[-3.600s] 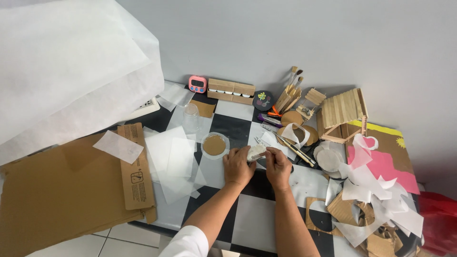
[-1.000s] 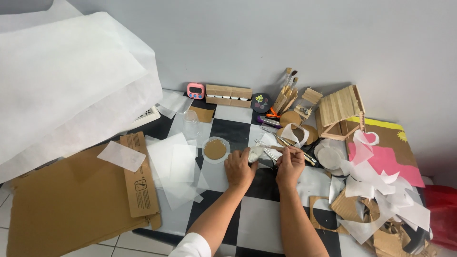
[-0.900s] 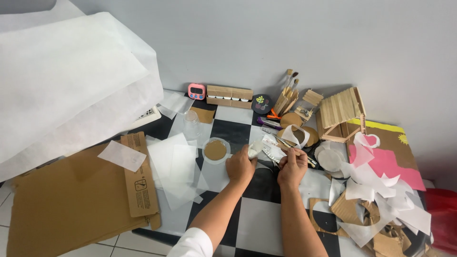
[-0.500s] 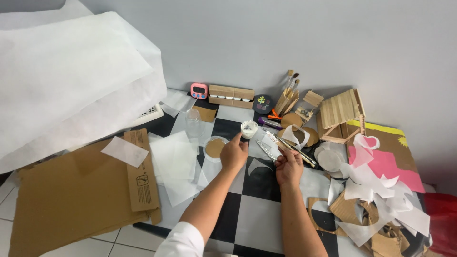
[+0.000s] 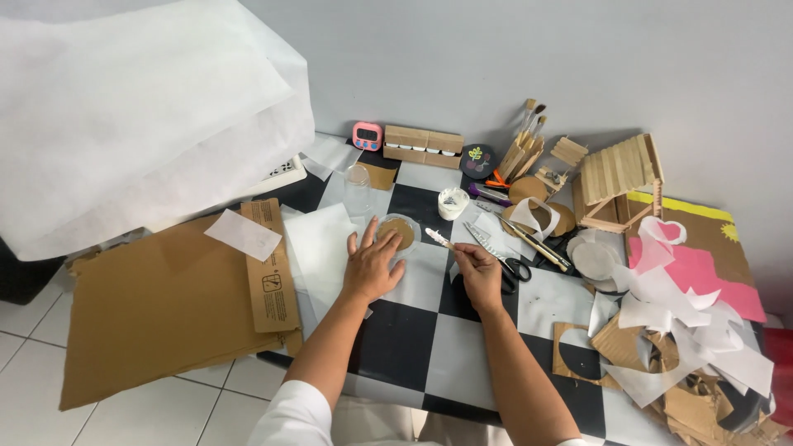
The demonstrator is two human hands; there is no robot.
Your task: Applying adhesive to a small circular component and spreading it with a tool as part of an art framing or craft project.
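My left hand (image 5: 371, 266) lies flat and spread on the black-and-white checkered board (image 5: 429, 330), its fingertips at the edge of a brown cardboard disc under a clear round cover (image 5: 399, 230). My right hand (image 5: 478, 272) pinches a thin stick with a white tip (image 5: 440, 239), a brush or spatula, pointing up-left toward the disc. A small white cup (image 5: 453, 203) stands just beyond it. Scissors (image 5: 510, 266) and a metal ruler lie right of my right hand.
Large white paper sheets (image 5: 140, 107) and a flat brown cardboard (image 5: 157, 306) fill the left. A pink timer (image 5: 367, 135), brushes (image 5: 529, 132), a craft-stick house (image 5: 619, 177) and a heap of pink, white and brown paper scraps (image 5: 686, 330) line the back and right.
My left hand, which held the small white cup up, has put it down at the back and now rests flat by the disc. My right hand holds the stick lower.
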